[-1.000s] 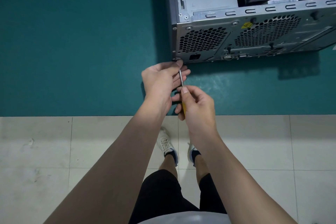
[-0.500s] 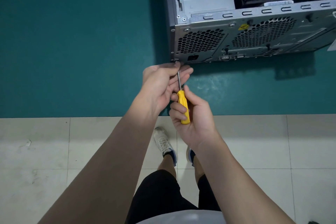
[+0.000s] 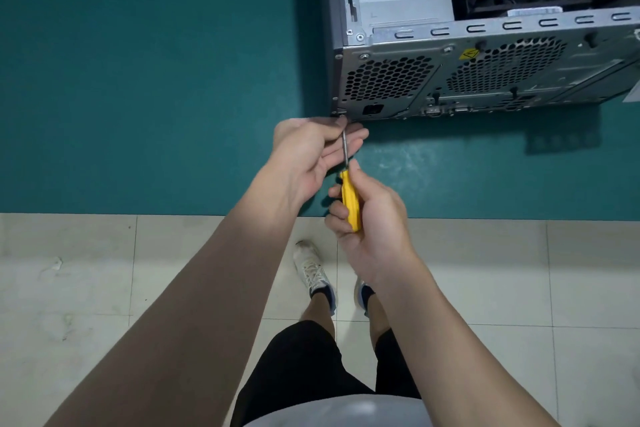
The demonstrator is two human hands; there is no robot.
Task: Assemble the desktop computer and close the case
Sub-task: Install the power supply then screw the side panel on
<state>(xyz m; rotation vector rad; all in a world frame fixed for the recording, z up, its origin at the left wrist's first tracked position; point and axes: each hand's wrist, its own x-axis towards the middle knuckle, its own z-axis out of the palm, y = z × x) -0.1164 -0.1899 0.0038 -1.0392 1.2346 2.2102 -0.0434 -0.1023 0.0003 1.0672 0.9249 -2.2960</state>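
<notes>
The computer case lay on its side on the teal table, open face up and rear panel toward the person, with no side cover on it. The right hand was wrapped round the yellow handle of the screwdriver. The left hand had its thumb and fingers closed loosely about the bare shaft near the tip, at the panel's lower left corner. Whether a screw sat on the tip could not be told (the fingers hid it). The likeliest fault from here was the tip slipping out of the screw head, since the shaft met the panel low and at a slant. That could chew the head or jab the steadying fingers. A screw started crooked might cross-thread. One let go early could drop off the table's near edge onto the tiled floor.
</notes>
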